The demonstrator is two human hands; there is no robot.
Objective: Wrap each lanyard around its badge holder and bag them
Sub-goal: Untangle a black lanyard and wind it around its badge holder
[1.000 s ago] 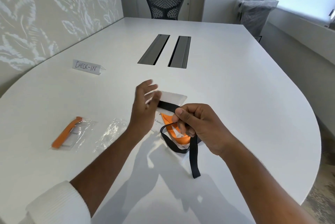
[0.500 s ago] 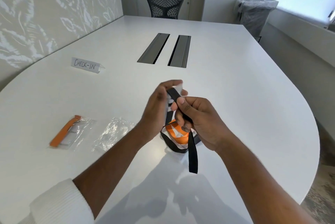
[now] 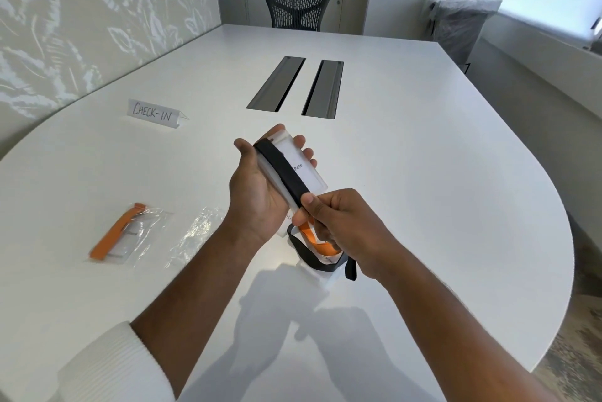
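At lower left of the frame, a sealed clear bag (image 3: 125,234) holding an orange-wrapped badge is lying on the white table (image 3: 423,157), an empty clear bag (image 3: 198,232) just beside it. At centre, the left hand (image 3: 257,190) is cradling a clear badge holder (image 3: 303,170) (printed "Pete"), fingers curled round its far edge. The right hand (image 3: 338,222) is pinching a black lanyard (image 3: 280,167) against the holder's near end, drawing the strap lengthwise across its face. Beneath the hands, an orange lanyard (image 3: 309,234) is resting on the table.
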